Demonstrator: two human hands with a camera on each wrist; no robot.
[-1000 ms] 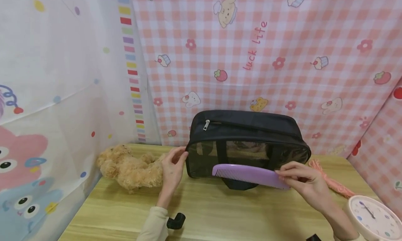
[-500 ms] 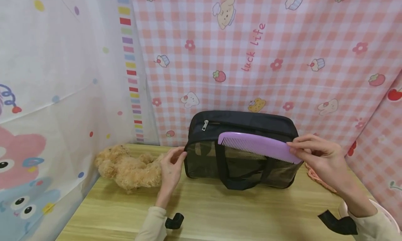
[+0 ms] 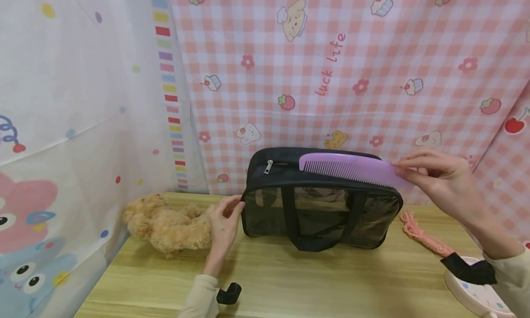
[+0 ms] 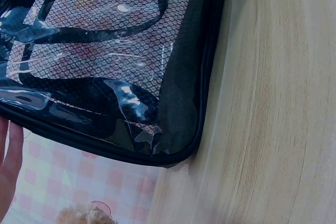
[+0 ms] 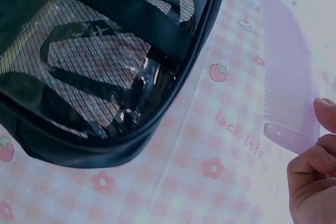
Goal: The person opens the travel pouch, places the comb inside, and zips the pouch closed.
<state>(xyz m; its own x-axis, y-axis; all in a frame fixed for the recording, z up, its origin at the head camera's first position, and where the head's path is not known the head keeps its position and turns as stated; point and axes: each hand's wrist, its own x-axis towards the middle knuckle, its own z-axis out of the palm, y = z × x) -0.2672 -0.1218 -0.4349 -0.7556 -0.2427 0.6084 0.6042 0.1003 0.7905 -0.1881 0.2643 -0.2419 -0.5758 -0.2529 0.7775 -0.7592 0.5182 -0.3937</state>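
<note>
Near the top of a black, clear-fronted zip bag (image 3: pixel 323 203), a curved lilac plastic comb (image 3: pixel 352 168).
Teeth down, spine arched; right hand (image 3: pixel 445 177) pinching its end; left hand (image 3: pixel 224 223) pinching the bag's left edge.

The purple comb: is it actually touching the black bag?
Apart. The right wrist view shows a strip of checked cloth between the purple comb and the black bag; in the head view they only overlap.
</note>
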